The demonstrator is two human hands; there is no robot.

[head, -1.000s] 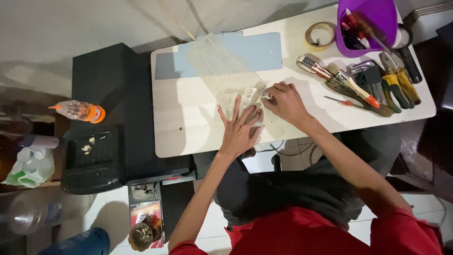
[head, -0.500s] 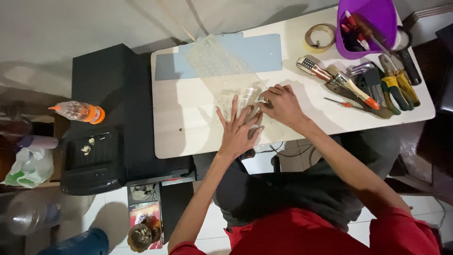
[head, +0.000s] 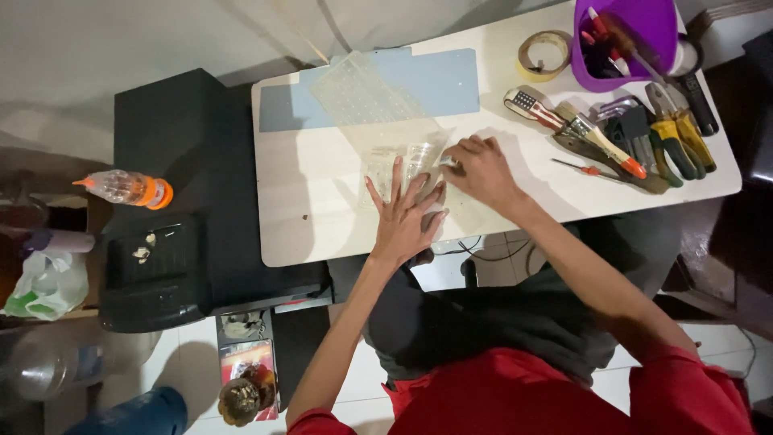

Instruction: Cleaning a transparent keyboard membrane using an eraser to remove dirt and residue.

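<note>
The left hand lies flat with fingers spread, pressing down on a clear plastic sheet near the middle of the white worktop. The right hand sits just beside it, fingers curled and pinched on the sheet's near right edge; whether something small is held in them cannot be told. Beyond the sheet, toward the far edge of the worktop, lies a pale blue board with a dotted clear sheet partly over it. Right of the plastic sheet are a small red-handled screwdriver, a cluster of brushes and pliers, a tape roll and a purple tub. Left of the worktop stands a black cabinet.
</note>
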